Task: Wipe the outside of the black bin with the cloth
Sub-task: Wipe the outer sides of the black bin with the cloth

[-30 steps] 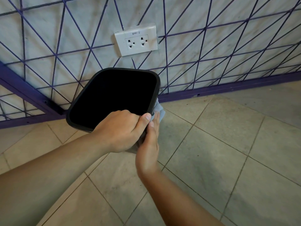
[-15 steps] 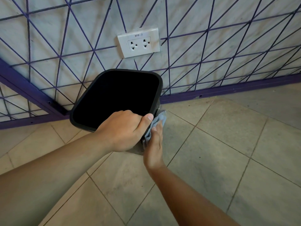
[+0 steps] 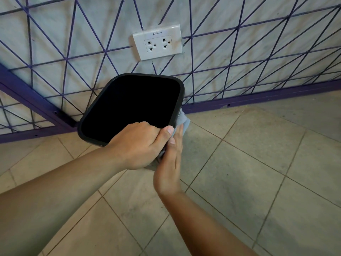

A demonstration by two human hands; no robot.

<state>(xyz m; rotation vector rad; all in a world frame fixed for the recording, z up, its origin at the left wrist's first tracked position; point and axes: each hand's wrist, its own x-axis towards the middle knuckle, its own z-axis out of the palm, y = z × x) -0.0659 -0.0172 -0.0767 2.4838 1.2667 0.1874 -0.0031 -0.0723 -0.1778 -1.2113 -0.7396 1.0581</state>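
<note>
Tiled floor, wall socket above black bin, purple grid behind.

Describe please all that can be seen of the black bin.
The black bin looks like smooth plastic, square with rounded corners and a thick rim. Its dark inside shows no contents. It is near the wall. The left hand grips its near rim; the right hand presses a light blue cloth flat against its right outer side.
</note>
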